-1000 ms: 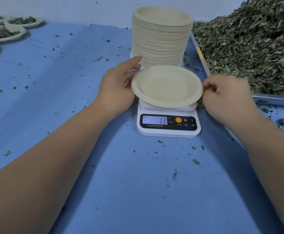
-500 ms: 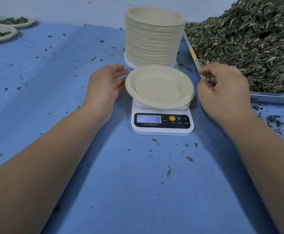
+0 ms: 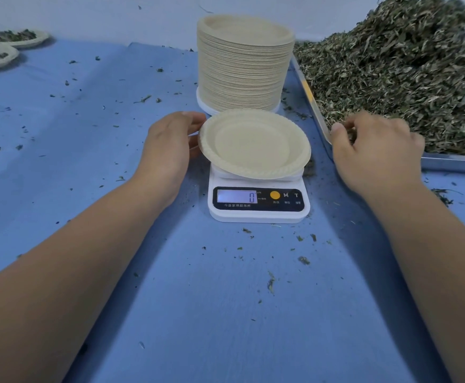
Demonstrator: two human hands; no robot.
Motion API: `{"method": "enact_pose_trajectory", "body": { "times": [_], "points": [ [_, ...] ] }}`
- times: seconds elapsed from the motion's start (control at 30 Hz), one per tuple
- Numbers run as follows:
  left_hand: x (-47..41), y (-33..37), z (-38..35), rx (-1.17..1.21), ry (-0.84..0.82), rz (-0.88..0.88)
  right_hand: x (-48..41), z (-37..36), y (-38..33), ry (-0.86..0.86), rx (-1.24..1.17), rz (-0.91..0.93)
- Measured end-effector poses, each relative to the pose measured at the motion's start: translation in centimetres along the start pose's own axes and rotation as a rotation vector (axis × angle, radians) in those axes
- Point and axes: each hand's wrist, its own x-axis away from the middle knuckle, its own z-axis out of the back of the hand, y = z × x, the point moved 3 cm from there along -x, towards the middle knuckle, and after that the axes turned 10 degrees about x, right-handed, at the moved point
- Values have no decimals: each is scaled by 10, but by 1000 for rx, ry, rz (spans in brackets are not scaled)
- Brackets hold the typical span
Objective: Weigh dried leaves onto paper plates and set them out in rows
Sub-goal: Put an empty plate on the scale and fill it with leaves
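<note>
Left hand [image 3: 170,145] rests beside the paper plate [image 3: 253,143], fingers relaxed right at its rim. The plate's empty on the scale [image 3: 257,203] and probably featherlight and flimsy, so steady it by the edge. Right hand [image 3: 375,153] curls at the dried leaves [image 3: 408,78], which look crumbly. Can't tell if it's grabbed any.

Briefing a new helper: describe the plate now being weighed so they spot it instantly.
Find the tall stack of plates mid-table. Directly in front stands a white scale, with the paper plate on top. It is single and empty, unlike the leaf-filled plates far left.
</note>
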Motion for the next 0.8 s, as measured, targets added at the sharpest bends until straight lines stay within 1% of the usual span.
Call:
{"method": "enact_pose_trajectory", "body": {
  "times": [0.1,0.17,0.27,0.37,0.43,0.47,0.57,0.6,0.63,0.73,0.8],
  "points": [
    [0,0,0,-4,3,0,0,-9,5,-91,50,-7],
    [-1,0,0,-12,1,-3,1,-12,5,-116,64,13],
    [-1,-1,0,0,4,0,0,-12,5,-99,35,31],
    [-4,-2,1,16,14,8,-3,-8,2,-44,-9,24],
    [-5,-2,0,17,18,16,-11,-4,1,-21,13,21],
    [-6,-2,0,14,18,18,-17,-4,0,-63,30,21],
    [-5,-3,-1,16,19,16,-35,-12,2,-367,28,23],
    [-5,-3,-1,22,22,16,-37,-15,2,-438,11,33],
    [-5,-3,0,24,25,17,-37,-17,1,-453,-7,54],
    [-6,-3,1,15,24,11,-36,-20,1,-344,-13,126],
    [-7,-3,1,16,16,8,-35,-22,2,-299,-36,137]
  ]
}}
